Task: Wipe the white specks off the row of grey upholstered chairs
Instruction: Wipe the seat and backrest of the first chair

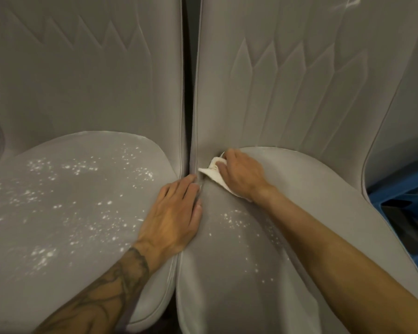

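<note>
Your right hand [239, 175] clenches a crumpled white cloth [211, 174] at the back left corner of the right chair seat [323, 213]. White specks [234, 220] lie nearer you, between your forearms. Many more cover the left chair seat [22, 237]. Your left hand [174, 213] rests flat, fingers straight, on that seat's right edge.

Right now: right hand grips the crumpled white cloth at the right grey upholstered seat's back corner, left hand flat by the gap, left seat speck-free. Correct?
No: head view shows the left grey upholstered seat covered in white specks. Rest holds: right hand grips the crumpled white cloth on the right grey seat, left hand flat by the gap.
</note>
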### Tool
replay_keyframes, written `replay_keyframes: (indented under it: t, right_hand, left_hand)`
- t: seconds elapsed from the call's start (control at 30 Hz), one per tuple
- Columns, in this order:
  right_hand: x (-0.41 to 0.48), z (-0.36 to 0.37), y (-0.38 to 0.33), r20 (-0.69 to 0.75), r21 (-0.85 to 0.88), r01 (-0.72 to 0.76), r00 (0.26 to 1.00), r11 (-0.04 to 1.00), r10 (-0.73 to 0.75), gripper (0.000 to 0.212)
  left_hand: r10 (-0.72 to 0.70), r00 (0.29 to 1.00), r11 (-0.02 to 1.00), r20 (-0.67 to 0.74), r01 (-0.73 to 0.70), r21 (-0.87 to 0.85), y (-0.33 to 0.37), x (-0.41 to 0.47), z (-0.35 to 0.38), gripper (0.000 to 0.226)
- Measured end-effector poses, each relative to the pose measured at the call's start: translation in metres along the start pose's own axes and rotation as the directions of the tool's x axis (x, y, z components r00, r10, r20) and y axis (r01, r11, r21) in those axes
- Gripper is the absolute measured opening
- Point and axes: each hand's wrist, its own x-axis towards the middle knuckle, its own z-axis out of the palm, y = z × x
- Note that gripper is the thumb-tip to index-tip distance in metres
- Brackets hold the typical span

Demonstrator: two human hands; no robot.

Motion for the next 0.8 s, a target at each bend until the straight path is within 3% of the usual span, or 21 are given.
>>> replay_keyframes:
  t: [0.07, 0.2, 0.4, 0.57, 0.63, 0.73, 0.8]
  right_hand:
    - [-0.005, 0.004, -0.008, -0.024, 0.012, 0.028, 0.999, 1.000, -0.028, 0.034]
    - [-0.044, 0.004, -0.001, 0.013, 0.102, 0.276, 0.960, 0.956, -0.279, 0.032]
    - [-0.018, -0.005, 0.000, 0.025, -0.015, 0.009, 1.000, 1.000, -0.008, 0.035]
    - [-0.060, 0.001, -0.010, 0.010, 0.103, 0.270, 0.962, 0.957, -0.273, 0.031]
    - [-0.051, -0.005, 0.002, 0.036, 0.080, 0.208, 0.977, 0.975, -0.211, 0.031]
    - [-0.033, -0.008, 0.007, 0.035, 0.004, -0.025, 0.999, 1.000, 0.025, 0.034]
    - [-0.037, -0.001, -0.004, -0.021, -0.019, -0.037, 0.999, 0.999, 0.037, 0.035]
  left_hand:
    - [-0.018, 1.000, 1.000, -0.001, 0.018, -0.014, 0.001, 0.000, 0.000, 0.031]
    - [-0.019, 1.000, 0.999, 0.005, 0.019, -0.030, 0.000, 0.000, 0.000, 0.038]
    - [-0.007, 0.999, 1.000, -0.037, 0.006, -0.022, -0.002, 0.000, 0.004, 0.033]
    - [0.011, 0.999, 1.000, -0.036, -0.012, -0.027, -0.005, -0.001, 0.006, 0.025]
    - [0.005, 1.000, 1.000, -0.024, -0.006, -0.026, -0.004, -0.001, 0.004, 0.026]
    - [-0.007, 1.000, 1.000, -0.016, 0.006, -0.026, 0.000, -0.001, 0.000, 0.029]
    - [-0.008, 1.000, 1.000, -0.013, 0.008, -0.031, 0.001, -0.001, -0.002, 0.030]
